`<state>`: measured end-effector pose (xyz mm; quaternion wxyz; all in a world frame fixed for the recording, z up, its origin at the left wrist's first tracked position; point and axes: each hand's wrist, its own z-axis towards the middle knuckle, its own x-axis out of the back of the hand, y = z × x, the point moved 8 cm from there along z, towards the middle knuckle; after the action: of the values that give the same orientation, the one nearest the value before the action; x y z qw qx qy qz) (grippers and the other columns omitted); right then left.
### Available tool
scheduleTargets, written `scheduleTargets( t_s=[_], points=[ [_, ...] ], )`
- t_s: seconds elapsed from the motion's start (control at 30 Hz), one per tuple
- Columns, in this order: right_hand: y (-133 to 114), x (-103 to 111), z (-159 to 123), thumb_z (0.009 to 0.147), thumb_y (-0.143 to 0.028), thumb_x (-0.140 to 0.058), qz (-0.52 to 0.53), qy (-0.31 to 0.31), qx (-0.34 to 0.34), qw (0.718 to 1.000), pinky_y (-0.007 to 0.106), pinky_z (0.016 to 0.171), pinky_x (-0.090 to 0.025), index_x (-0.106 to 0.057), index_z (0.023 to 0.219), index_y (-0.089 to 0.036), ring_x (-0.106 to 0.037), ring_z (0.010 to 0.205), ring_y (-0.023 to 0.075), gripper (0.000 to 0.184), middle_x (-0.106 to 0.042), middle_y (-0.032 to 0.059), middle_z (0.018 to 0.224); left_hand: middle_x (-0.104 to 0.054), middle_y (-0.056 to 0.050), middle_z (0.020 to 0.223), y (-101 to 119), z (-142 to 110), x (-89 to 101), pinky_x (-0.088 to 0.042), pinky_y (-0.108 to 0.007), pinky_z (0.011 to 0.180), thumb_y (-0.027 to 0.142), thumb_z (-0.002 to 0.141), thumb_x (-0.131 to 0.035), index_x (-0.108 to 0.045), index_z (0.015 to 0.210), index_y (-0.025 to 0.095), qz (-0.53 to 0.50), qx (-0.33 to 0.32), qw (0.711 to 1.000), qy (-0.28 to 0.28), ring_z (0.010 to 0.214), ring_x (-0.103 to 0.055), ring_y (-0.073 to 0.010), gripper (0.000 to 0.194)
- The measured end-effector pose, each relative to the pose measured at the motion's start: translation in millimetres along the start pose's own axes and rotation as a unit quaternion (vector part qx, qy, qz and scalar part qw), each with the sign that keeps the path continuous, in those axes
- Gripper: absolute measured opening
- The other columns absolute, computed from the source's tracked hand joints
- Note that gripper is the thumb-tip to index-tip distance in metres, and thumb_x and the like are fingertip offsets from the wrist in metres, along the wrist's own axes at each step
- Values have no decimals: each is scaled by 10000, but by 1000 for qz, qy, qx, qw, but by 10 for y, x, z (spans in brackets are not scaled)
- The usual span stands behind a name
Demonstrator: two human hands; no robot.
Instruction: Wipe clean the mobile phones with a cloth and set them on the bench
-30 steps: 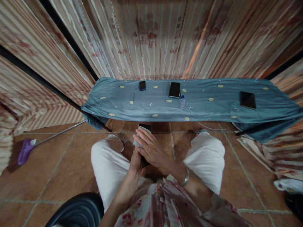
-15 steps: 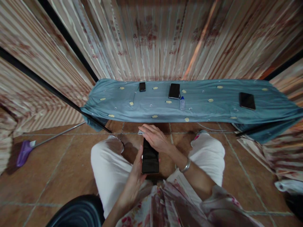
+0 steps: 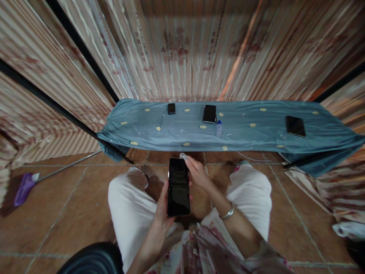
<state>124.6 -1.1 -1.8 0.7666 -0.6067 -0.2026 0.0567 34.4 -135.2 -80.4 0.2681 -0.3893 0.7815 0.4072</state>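
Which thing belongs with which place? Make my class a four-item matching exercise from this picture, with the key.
Things
1. Long black phone
2. Light cloth
3. Blue-capped bottle
4. Purple broom head

Places
A. On the blue-green sheet
B. On the tiled floor
C. In the left hand
D. Between the fingers of the right hand

Pairs: 1-C, 2-D, 3-A, 4-B
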Motion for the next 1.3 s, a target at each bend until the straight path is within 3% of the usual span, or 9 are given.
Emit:
scheduleTargets(
  t_s=[0.1,0.3,0.47,0.63,0.8,0.93,1.07,1.2,1.3],
  points=[
    [111,-41,-100,962,-472,-341,50,27,-77,995,356,859,-546,-564,1302,-204,-682,899,203,487,-725,38,956,-720,-96,1113,68,35,16,-563,-371,805,472,847,-556,-555,1324,261,-13,-21,999,26,1035,-672,-279,522],
    [-17,-204,-357,962,-452,-333,1,3,-103,995,441,1097,-387,-328,1478,-180,-505,1288,249,584,-540,89,1390,-754,-47,976,205,116,106,-548,-322,805,417,850,-570,-636,1214,259,-34,-75,993,82,1033,-666,-250,402],
    [-132,-324,-567,983,-411,-311,27,-22,-83,996,418,1173,-276,-326,1475,-231,-382,1383,176,524,-425,43,1488,-760,-32,878,340,141,152,-535,-276,766,385,849,-585,-679,1121,263,-20,-110,986,123,952,-684,-221,313],
    [-184,-323,-752,971,-361,-372,16,-19,-54,998,382,1163,-313,-448,1407,-241,-406,1367,160,458,-473,32,1454,-744,-24,769,455,67,15,-541,-246,681,304,853,-585,-699,1009,196,-30,-136,981,133,722,-697,-170,221],
    [-192,-281,-936,956,-284,-399,-20,-101,-44,994,364,1072,-430,-535,1336,-230,-567,1225,180,407,-610,47,1318,-728,-33,698,573,-48,-248,-558,-266,647,290,882,-539,-697,926,132,-42,-148,982,106,583,-676,-160,227],
    [-105,54,-782,959,-292,-395,-48,-17,-65,997,368,965,-510,-570,1296,-255,-652,1090,194,382,-686,43,1197,-747,-79,778,485,-72,-398,-575,-321,712,331,944,-416,-661,1075,108,-24,-90,993,69,676,-712,-195,356],
    [-253,234,-368,966,-264,-360,-111,48,44,992,420,1088,-406,-527,1343,-235,-526,1260,204,413,-583,67,1347,-748,-89,772,291,-94,-494,-568,-385,791,379,946,-410,-633,1140,102,-22,-41,997,61,726,-723,-225,405],
    [-467,27,-102,950,-196,-344,-183,-6,155,971,436,1146,-343,-508,1362,-212,-444,1333,201,443,-546,74,1383,-757,-116,922,160,-118,-506,-546,-396,854,489,878,-518,-626,1203,127,3,-35,997,65,925,-707,-276,498],
    [-602,-154,-150,927,-134,-336,-214,-32,199,956,448,1167,-312,-474,1385,-187,-350,1396,206,482,-479,91,1442,-743,-98,1039,182,-106,-444,-526,-361,890,497,850,-561,-643,1196,173,20,-62,995,69,1060,-663,-273,481]
  ],
)
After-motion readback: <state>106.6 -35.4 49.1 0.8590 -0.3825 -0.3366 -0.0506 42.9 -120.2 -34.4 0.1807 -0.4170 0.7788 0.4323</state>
